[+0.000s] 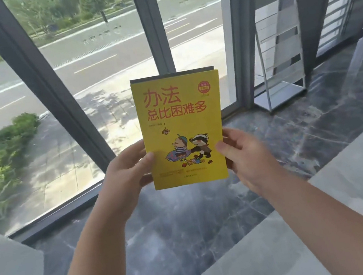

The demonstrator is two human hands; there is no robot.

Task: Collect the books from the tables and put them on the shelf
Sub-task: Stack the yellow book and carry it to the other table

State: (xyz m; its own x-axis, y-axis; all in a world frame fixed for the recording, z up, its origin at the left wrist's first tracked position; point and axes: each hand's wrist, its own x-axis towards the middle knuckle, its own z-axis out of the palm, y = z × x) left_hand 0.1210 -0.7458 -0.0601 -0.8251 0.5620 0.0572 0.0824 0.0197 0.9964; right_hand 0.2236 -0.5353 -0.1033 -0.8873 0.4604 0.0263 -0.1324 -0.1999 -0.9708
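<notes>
A yellow paperback book point(180, 123) with red Chinese title lettering and a cartoon of a child and a badger stands upright, cover toward the camera, clamped between both hands: the left hand point(128, 170) grips its lower left edge with the thumb on the cover, and the right hand point(243, 151) grips the lower right edge likewise. Beyond and to the right of the right hand, a pale grey metal tiered rack shelf point(279, 53) stands on the dark marble floor point(189, 220) by the tall window point(90, 56).
</notes>
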